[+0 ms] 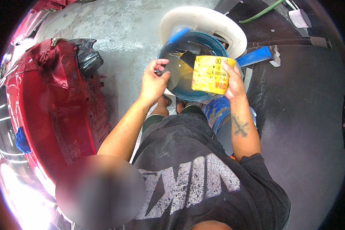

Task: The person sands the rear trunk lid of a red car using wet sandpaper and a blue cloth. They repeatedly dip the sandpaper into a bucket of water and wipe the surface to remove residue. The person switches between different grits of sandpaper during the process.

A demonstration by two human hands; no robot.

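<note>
My right hand [235, 82] grips a yellow sheet of sandpaper [211, 74] by its right edge, thumb in front. The sheet has dark print on it and is held over a blue bucket [203, 37] of cloudy water. A black flap [188, 59] shows at the sheet's upper left corner. My left hand [155, 80] is at the bucket's left rim, its fingers curled and thumb apart from them. Beside its thumb, a grey rounded piece [172, 74] shows inside the bucket; whether the hand touches it I cannot tell.
Behind the bucket is a large white rounded rim [176, 19]. Blue-handled tools [257, 56] lie around it. A red car panel [53, 103] stands on the left with a blue cloth [22, 141]. Another blue bucket [223, 111] stands by my legs; a green hose [262, 12] lies far right.
</note>
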